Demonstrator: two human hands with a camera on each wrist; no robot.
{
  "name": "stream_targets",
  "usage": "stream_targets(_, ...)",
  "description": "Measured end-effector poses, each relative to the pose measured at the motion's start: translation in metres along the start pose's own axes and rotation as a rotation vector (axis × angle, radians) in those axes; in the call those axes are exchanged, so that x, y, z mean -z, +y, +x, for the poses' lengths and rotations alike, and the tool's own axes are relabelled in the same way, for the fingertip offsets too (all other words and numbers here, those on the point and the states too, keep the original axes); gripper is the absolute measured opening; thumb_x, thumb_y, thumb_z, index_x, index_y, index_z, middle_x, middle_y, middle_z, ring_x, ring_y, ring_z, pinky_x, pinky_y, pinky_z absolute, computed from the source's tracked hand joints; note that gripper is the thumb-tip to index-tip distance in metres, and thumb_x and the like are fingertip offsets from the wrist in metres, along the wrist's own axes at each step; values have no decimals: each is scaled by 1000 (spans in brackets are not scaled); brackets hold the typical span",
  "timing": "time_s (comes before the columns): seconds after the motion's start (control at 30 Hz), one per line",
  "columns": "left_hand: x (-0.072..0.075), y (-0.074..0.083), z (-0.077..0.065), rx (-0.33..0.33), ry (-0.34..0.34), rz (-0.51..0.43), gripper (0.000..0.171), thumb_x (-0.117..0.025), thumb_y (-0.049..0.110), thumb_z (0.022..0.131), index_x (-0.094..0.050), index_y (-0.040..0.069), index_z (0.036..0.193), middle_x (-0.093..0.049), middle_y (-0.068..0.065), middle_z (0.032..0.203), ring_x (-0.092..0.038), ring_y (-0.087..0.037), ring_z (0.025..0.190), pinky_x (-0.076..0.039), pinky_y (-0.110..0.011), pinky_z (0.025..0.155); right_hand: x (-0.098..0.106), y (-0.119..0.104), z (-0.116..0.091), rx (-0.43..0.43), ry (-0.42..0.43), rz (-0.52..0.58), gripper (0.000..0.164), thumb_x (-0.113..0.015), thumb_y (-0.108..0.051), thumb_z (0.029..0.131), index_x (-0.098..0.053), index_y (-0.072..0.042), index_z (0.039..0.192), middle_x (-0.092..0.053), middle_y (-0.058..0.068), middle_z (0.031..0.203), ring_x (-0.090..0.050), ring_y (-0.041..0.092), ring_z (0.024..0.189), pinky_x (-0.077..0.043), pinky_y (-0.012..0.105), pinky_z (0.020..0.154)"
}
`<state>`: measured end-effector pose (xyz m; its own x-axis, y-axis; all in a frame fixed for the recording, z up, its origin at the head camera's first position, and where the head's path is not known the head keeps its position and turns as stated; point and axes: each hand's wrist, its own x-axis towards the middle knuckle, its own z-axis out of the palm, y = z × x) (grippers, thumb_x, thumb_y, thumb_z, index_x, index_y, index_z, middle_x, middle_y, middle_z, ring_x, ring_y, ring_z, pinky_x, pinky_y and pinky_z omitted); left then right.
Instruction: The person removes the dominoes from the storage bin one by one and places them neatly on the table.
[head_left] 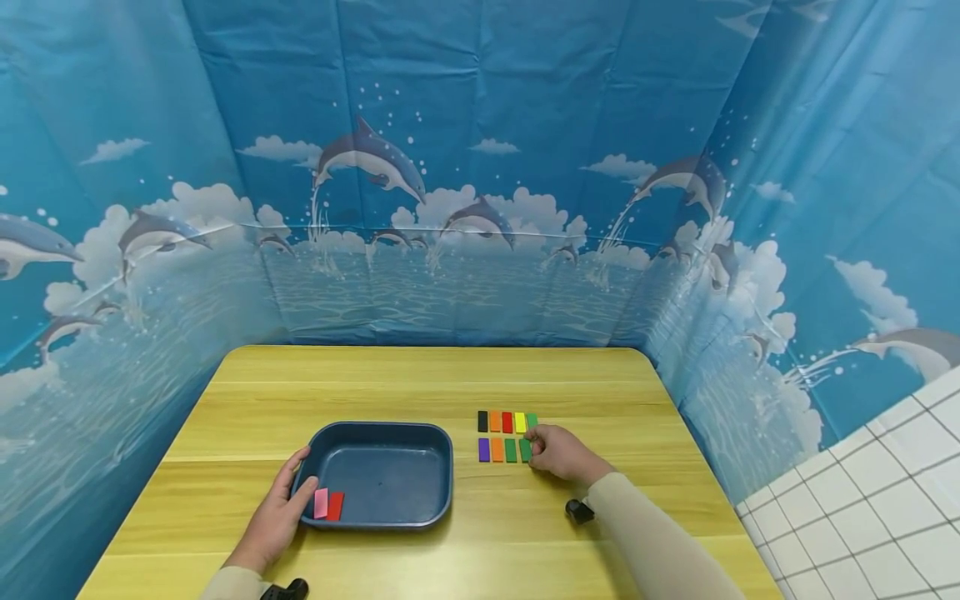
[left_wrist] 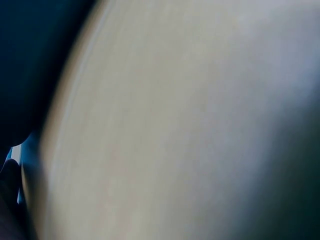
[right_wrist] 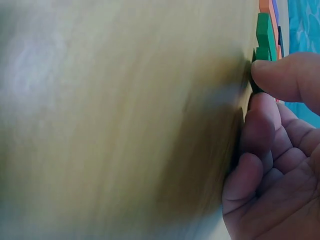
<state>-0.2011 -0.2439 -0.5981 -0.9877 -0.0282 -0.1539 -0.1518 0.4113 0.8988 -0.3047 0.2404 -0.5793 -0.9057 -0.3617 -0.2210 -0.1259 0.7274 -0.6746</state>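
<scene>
My left hand holds the dark blue plastic tray by its left wall, thumb over the rim and fingers outside. Inside, a pink block and a red block lean at the near left corner. Two rows of small flat coloured blocks lie right of the tray. At the right end of the near row, my right hand pinches a green block between thumb and finger. In the right wrist view the thumb partly covers it, the other fingers curled below.
The far row runs black, orange, red, yellow and green. Nearer lie purple, orange and another green block. A dolphin-print curtain surrounds the wooden table.
</scene>
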Motion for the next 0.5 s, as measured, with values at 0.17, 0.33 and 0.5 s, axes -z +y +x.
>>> stream_targets(0.17,0,0,0,-2,3,4,56,-43,52,93,-16,47,142,-18,-17,153,-19,-37,139,-17,-64,107,-3,2,0,2,23,-10,41,-66,-9,84,-54,-4,123,-54,1,79,-47,13,63,-40,23,52)
stream_targets(0.33,-1,-2,1,-19,7,-3,56,-43,50,94,-17,47,143,-20,-16,153,-22,-36,139,-18,-63,107,-5,4,1,0,37,-10,40,-67,-11,83,-55,-4,120,-54,1,78,-47,12,62,-40,23,53)
stream_targets(0.5,-1,0,-1,-29,11,-12,56,-44,49,94,-18,43,144,-20,-13,153,-21,-35,139,-18,-62,108,-7,6,3,-5,35,6,43,-69,-12,81,-55,-3,120,-55,1,77,-47,11,60,-41,23,53)
